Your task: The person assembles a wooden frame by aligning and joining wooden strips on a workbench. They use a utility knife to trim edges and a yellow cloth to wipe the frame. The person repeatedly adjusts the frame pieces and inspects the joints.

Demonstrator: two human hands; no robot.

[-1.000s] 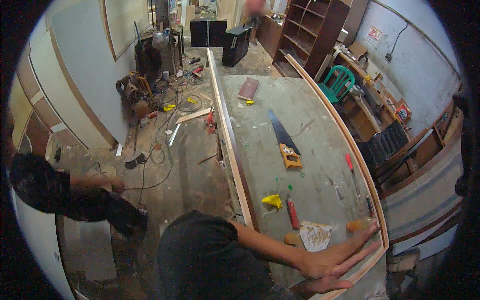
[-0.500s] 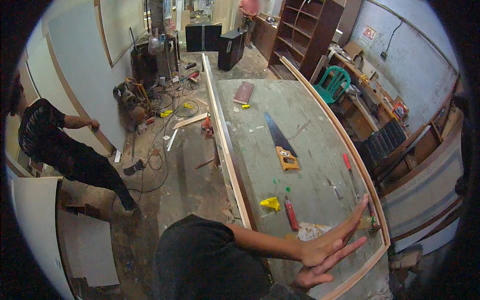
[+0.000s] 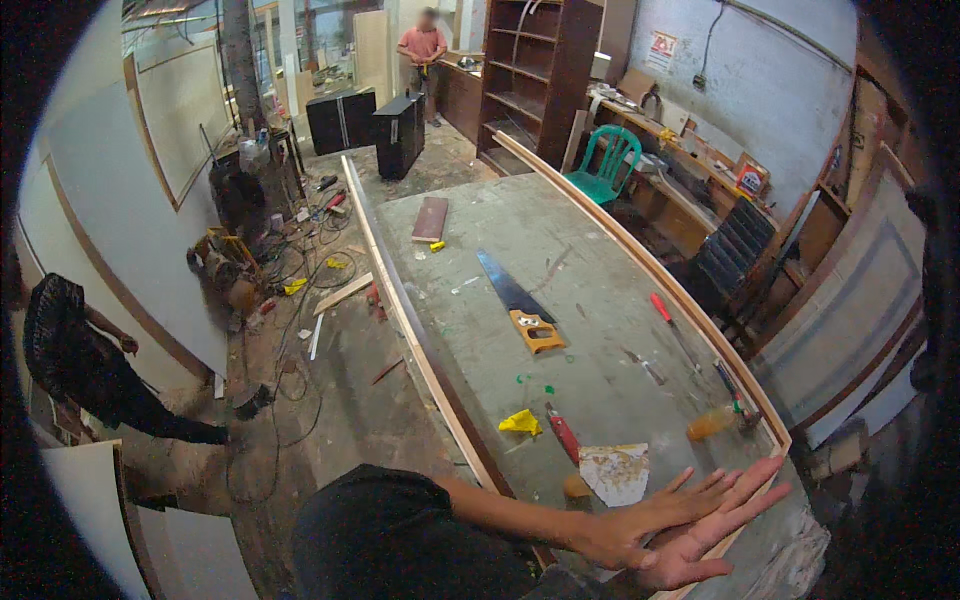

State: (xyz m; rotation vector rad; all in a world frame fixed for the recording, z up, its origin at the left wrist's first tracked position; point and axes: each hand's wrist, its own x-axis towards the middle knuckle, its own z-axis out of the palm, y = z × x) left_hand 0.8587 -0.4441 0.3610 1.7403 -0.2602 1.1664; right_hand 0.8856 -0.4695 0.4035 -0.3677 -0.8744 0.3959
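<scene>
My left hand (image 3: pixel 632 528) crosses in over the near right part of the grey-green table (image 3: pixel 470 340). It lies across my right hand (image 3: pixel 700 550), whose fingers reach out to the right. Fingers on both hands are stretched out, and neither holds anything visible. Just beyond them lies a stained white scrap (image 3: pixel 613 474). Beside that are a red-handled cutter (image 3: pixel 563 436) and a crumpled yellow piece (image 3: pixel 520 422). A handsaw (image 3: pixel 515 295) with a wooden handle rests flat in the table's middle. Toward the right edge lie a red-handled screwdriver (image 3: pixel 661 307) and an amber object (image 3: pixel 711 423).
Long wooden strips edge the table on the left (image 3: pixel 400 310) and right (image 3: pixel 640 232). A brown block (image 3: pixel 430 218) sits at its far end. Cables cross the floor at left, near a person in dark clothes (image 3: pixel 90 360). Another person (image 3: pixel 422 45) stands far back. A green chair (image 3: pixel 605 160) is at right.
The view has shifted, so the table and tools appear farther left. My hands have slid against each other, the fingers now pointing more to the right. The person at left has lowered an arm.
</scene>
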